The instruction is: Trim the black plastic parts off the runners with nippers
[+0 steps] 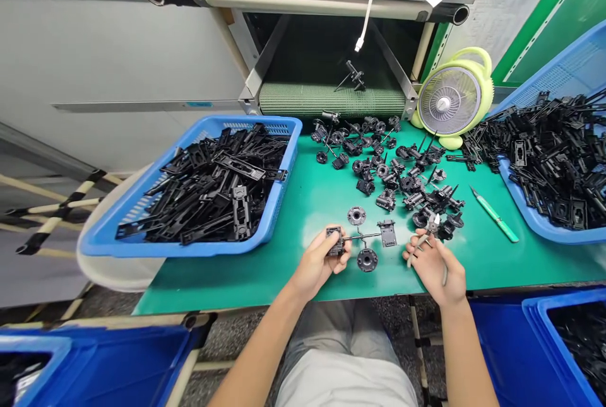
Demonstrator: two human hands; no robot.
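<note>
Sprue: black moulded plastic, a thin runner carrying two round parts and a flat rectangular part, held just above the mat between the hands.
Left hand: fingers curled closed around a rectangular block at the sprue's near end, gripping it firmly.
Right hand: partly closed around the handles of side cutters, their head pointing forward, just beside the sprue and apart from it.
Ahead of the hands: loose black moulded parts spread over a green mat.
Left of the hands: blue basket heaped with flat black pieces.
Right of the hands: green-handled craft knife on the mat, beside a second blue basket of black parts; desk fan farther ahead.
</note>
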